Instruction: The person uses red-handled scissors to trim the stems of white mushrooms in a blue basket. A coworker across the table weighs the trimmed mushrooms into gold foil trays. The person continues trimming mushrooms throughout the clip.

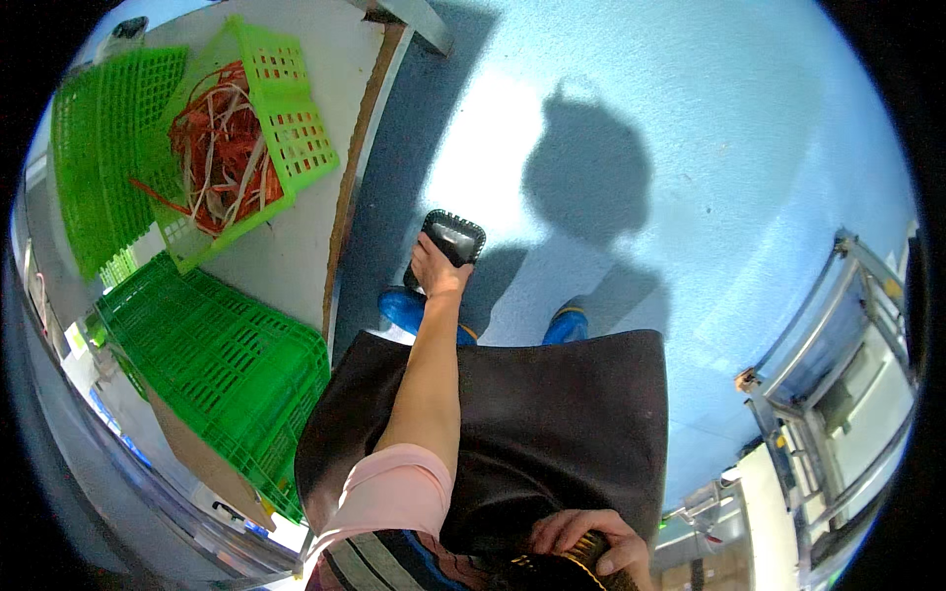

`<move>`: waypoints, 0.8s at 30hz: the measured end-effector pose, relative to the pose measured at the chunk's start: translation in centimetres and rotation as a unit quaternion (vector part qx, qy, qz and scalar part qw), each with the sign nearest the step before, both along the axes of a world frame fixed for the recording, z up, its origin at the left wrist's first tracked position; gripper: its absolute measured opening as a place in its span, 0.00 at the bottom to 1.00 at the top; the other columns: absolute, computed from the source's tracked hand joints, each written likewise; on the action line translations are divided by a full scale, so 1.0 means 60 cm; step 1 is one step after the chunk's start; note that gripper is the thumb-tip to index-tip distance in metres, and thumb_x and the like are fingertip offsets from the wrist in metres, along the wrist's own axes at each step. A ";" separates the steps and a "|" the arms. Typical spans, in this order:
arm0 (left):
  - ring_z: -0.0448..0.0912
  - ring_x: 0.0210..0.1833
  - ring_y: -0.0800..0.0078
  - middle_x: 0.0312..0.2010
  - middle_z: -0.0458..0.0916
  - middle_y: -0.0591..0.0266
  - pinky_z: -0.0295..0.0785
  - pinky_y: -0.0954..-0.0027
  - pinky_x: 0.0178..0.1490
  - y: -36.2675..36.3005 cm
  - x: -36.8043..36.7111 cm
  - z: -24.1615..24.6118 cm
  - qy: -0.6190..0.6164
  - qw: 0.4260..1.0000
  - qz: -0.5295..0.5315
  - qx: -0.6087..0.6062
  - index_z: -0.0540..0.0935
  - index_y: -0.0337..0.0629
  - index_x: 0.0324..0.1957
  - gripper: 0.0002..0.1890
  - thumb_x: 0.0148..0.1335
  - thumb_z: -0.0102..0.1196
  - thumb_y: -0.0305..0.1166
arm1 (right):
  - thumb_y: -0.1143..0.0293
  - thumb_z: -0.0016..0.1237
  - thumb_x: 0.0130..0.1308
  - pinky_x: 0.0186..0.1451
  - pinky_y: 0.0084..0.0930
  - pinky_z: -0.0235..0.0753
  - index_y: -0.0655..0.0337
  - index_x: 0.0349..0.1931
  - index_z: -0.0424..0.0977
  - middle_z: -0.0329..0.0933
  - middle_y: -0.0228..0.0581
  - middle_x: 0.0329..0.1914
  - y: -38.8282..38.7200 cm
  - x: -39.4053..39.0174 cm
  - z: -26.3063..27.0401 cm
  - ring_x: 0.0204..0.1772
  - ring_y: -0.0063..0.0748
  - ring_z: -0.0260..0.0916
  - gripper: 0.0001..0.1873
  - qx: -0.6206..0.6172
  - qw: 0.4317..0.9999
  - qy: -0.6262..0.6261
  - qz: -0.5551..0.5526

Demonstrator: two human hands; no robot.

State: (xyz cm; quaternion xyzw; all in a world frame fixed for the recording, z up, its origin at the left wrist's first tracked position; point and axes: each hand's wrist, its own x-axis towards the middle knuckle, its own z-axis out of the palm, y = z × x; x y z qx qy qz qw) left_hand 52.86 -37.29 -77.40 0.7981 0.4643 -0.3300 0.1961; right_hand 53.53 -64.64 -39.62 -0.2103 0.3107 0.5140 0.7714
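My left hand (pixel 439 270) is stretched forward over the blue floor, closed around a black plastic tray (pixel 457 238) with a ribbed rim. It is above a blue shoe (pixel 403 306). My right hand (pixel 591 543) is near my waist at the bottom of the view, its fingers curled on a dark item with yellow stripes (pixel 584 555), whose kind I cannot tell. A dark apron (pixel 547 414) covers my front, below both blue shoes.
A pale table (pixel 310 244) stands at the left. On it, a light green basket (pixel 295 140) holds red and whitish strips (pixel 225 148). Green crates (pixel 214 354) stand beside it. Metal-framed equipment (pixel 805 384) is at the right; a table leg (pixel 425 26) shows at the top.
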 end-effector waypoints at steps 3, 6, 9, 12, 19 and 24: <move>0.61 0.63 0.50 0.58 0.63 0.46 0.57 0.57 0.68 -0.009 0.020 0.039 0.008 1.000 -0.002 -0.014 0.55 0.36 0.64 0.51 0.40 0.72 0.36 | 0.61 0.53 0.46 0.63 0.53 0.56 0.71 0.42 0.76 0.74 0.61 0.43 -0.006 0.001 -0.002 0.53 0.56 0.69 0.25 0.032 0.999 -0.002 0.027; 0.71 0.53 0.50 0.47 0.73 0.50 0.67 0.58 0.60 -0.001 -0.017 0.034 -0.106 0.994 -0.009 0.006 0.74 0.36 0.51 0.34 0.39 0.72 0.35 | 0.60 0.53 0.45 0.65 0.47 0.59 0.71 0.45 0.73 0.71 0.59 0.49 -0.011 -0.004 0.019 0.59 0.54 0.65 0.28 0.067 0.996 0.056 0.016; 0.73 0.49 0.52 0.44 0.74 0.51 0.70 0.57 0.54 -0.014 -0.028 0.077 -0.170 0.983 -0.074 0.005 0.78 0.38 0.41 0.25 0.39 0.71 0.34 | 0.61 0.55 0.44 0.65 0.46 0.58 0.72 0.43 0.75 0.72 0.60 0.49 -0.012 -0.008 0.045 0.58 0.55 0.66 0.27 0.090 0.995 0.029 -0.008; 0.77 0.41 0.53 0.36 0.78 0.51 0.72 0.57 0.45 -0.078 0.008 0.185 -0.186 0.981 -0.029 -0.041 0.79 0.41 0.34 0.15 0.47 0.67 0.38 | 0.60 0.56 0.45 0.65 0.43 0.60 0.71 0.43 0.75 0.72 0.59 0.49 -0.002 0.011 0.132 0.57 0.53 0.67 0.26 0.070 0.997 0.004 0.013; 0.77 0.37 0.41 0.29 0.78 0.39 0.71 0.51 0.41 -0.135 0.071 0.593 -0.304 0.934 0.028 -0.188 0.77 0.37 0.40 0.10 0.61 0.50 0.32 | 0.65 0.57 0.50 0.63 0.35 0.65 0.69 0.46 0.73 0.71 0.52 0.53 0.004 0.057 0.330 0.58 0.44 0.68 0.24 0.136 0.980 -0.128 0.068; 0.77 0.32 0.43 0.24 0.74 0.40 0.70 0.53 0.34 -0.127 0.060 0.930 -0.398 0.899 -0.001 -0.184 0.73 0.37 0.34 0.07 0.58 0.51 0.30 | 0.65 0.55 0.49 0.61 0.33 0.67 0.70 0.47 0.72 0.72 0.52 0.52 0.028 0.105 0.529 0.56 0.42 0.70 0.25 0.104 0.957 -0.218 0.161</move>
